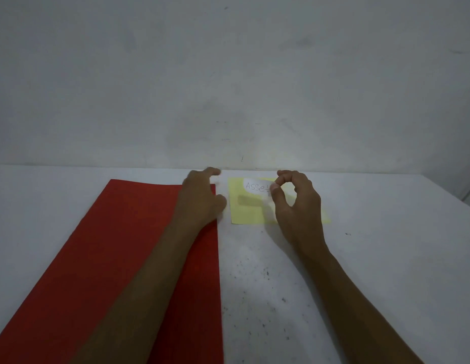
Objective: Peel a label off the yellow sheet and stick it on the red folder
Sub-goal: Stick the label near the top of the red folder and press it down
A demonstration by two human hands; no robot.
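A large red folder (123, 248) lies flat on the left half of the table. My left hand (202, 198) rests on its far right corner, fingers spread, holding nothing. Just right of the folder lies the small yellow sheet (247, 211). A white label (256, 186) with handwritten letters curls up above the sheet's far edge. My right hand (297, 203) pinches the label's right end between thumb and forefinger. The label casts a shadow on the sheet below it. My right hand hides the sheet's right part.
The white table (268, 285) is speckled with dark marks near its middle. Its far edge meets a grey wall (228, 74) just beyond my hands. The table's right edge shows at the far right.
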